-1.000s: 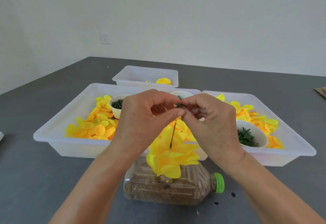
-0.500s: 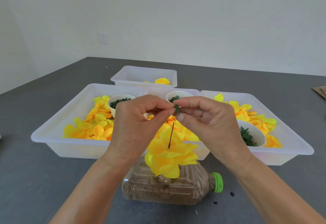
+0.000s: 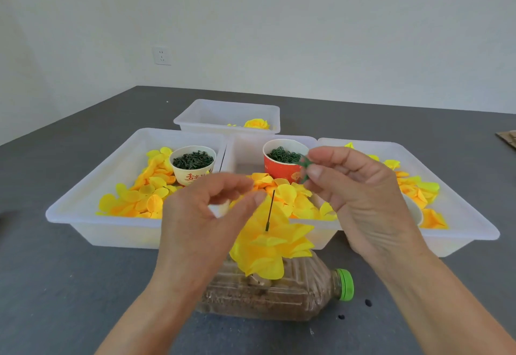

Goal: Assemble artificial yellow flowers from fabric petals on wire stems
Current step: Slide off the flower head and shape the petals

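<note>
Vs. 0.5 s ago, hands seen pulled apart: earlier both fingertips were pinched together at frame centre just above the wire stem (image 3: 270,210); now a gap is opened and the stem tip is left exposed between them. The small green piece (image 3: 303,169) (calyx-like, shape blurred) is now carried by the right hand (image 3: 360,201) alone, up and right of the stem, in front of the red cup (image 3: 282,165). Judged meaning: piece was separated or readied, not yet threaded; next step likely lowering it onto the stem tip onto the petals. Right hand: green piece pinched btw thumb and forefinger, other fingers loosely curled, palm turned toward camera. Left hand (image 3: 206,215): centre-left of frame, thumb and forefinger curled toward each other w/ a small gap, nothing seen held; motion-blurred, so contact w/ stem can't be told, appears just beside it. Yellow flower (image 3: 272,245), lower centre, sits on the stem, which is stuck upright in a brown-filled plastic bottle (image 3: 279,296) lying on the grey table (image 3: 69,285). Loose petals (image 3: 139,195) lie in the white trays (image 3: 83,223) across mid-frame; a white cup (image 3: 192,166) of dark green bits stands in the left tray. One finished flower (image 3: 256,124) sits in the back bin (image 3: 226,114), upper centre.
</note>
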